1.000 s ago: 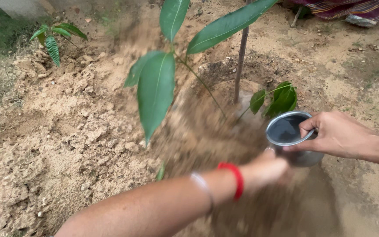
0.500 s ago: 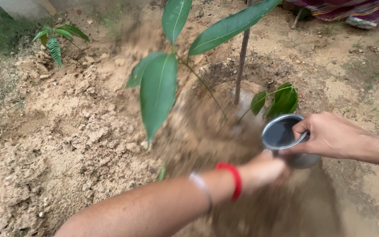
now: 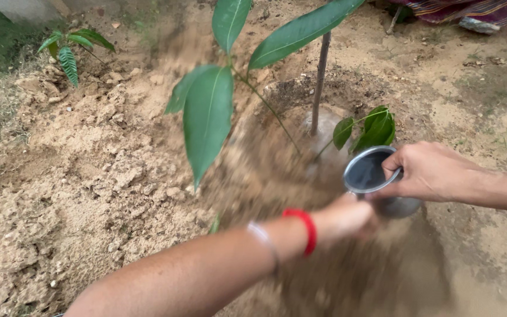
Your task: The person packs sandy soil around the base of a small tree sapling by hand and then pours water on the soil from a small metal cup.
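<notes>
My right hand (image 3: 426, 172) grips the round shiny metal pot (image 3: 377, 182) just beside the thin sapling stem (image 3: 320, 82). My left hand (image 3: 347, 218) is blurred below it; its grip I cannot tell. Open wet soil (image 3: 377, 276) lies below.

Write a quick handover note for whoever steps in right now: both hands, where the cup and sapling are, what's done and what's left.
Right hand: grips a metal cup by its rim, tilted toward the sapling stem.
Left hand: blurred, just below the cup, over wet soil; red wristband.
Done: soil around the stem base is dark and wet.
Left: loose dry soil mound lies beside the basin; whether water remains in the cup cannot be told.
</notes>
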